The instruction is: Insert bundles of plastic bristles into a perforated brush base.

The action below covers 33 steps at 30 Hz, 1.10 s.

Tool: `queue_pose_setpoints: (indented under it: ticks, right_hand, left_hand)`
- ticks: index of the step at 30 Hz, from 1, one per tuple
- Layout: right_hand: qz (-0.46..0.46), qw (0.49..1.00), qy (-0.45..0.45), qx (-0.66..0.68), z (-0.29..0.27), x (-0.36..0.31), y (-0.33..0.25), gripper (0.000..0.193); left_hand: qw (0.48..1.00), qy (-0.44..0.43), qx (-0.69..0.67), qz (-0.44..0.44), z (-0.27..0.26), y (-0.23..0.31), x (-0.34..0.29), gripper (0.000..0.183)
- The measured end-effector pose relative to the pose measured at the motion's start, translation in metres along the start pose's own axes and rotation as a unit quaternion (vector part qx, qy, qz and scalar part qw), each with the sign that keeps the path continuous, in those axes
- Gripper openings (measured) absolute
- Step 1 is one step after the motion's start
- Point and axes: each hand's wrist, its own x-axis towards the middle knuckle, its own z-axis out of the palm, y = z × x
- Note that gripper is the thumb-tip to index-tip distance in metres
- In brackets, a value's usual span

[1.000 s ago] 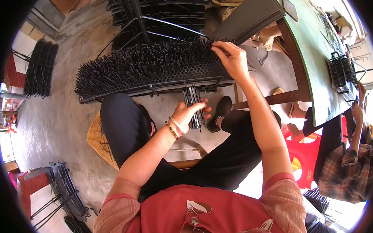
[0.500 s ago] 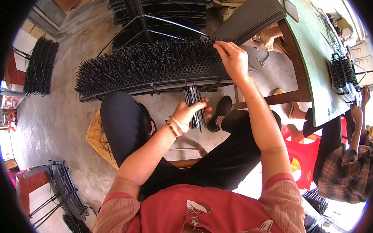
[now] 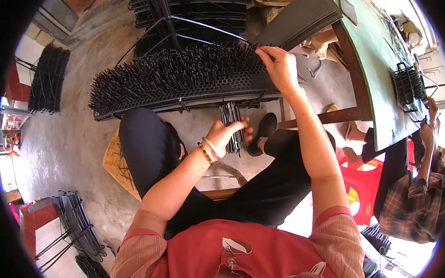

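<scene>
My left hand (image 3: 226,134) is wrapped round a bundle of thin dark strips (image 3: 231,127), held upright above my lap; light catches some of their edges. My right hand (image 3: 282,67) reaches over the right end of a long black perforated rack (image 3: 244,81), thumb and forefinger pinched together. Whatever is between those fingertips is too small to make out. Several thin black pieces (image 3: 171,71) stand densely in the rack's holes, while a strip of bare holes shows along its near right side.
Behind the rack rises a black metal frame (image 3: 165,19) with more filled racks. At right, a green-topped table (image 3: 367,70) holds a smaller rack (image 3: 408,86), where a co-worker's hands (image 3: 429,121) work. A red plastic stool (image 3: 360,185) stands below. Black racks (image 3: 49,79) also stand at left.
My right hand has shifted very slightly at the rack's right end, still pinched. My left hand and its bundle stay in place. The co-worker's hands have moved slightly.
</scene>
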Motion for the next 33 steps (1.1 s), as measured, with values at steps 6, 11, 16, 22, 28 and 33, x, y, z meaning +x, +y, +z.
queue_pose_setpoints:
  ticks: [6, 11, 16, 22, 28, 33]
  right_hand:
    - [0.001, 1.000, -0.020, 0.021, -0.001, 0.000, 0.004, 0.019]
    - [-0.041, 0.998, -0.054, 0.013, -0.004, 0.002, 0.003, 0.020]
    - [-0.080, 0.994, -0.073, -0.016, -0.006, 0.004, -0.001, 0.023]
    - [-0.080, 0.991, -0.105, 0.003, -0.016, 0.011, -0.014, 0.025]
    - [-0.089, 0.989, -0.122, -0.001, -0.013, 0.012, -0.006, 0.024]
    - [-0.069, 0.993, -0.095, -0.004, -0.008, -0.002, -0.002, 0.024]
  left_hand:
    - [1.000, -0.008, 0.008, 0.004, -0.003, -0.003, 0.001, 0.022]
    - [0.999, -0.033, 0.022, 0.006, 0.000, -0.001, -0.003, 0.022]
    - [0.997, -0.062, 0.033, -0.003, -0.002, -0.003, -0.002, 0.022]
    - [0.998, -0.054, 0.033, -0.006, -0.002, -0.004, -0.002, 0.022]
    - [0.999, -0.045, 0.021, -0.022, -0.003, -0.002, 0.001, 0.025]
    - [0.999, -0.045, 0.016, 0.002, -0.006, -0.003, 0.000, 0.028]
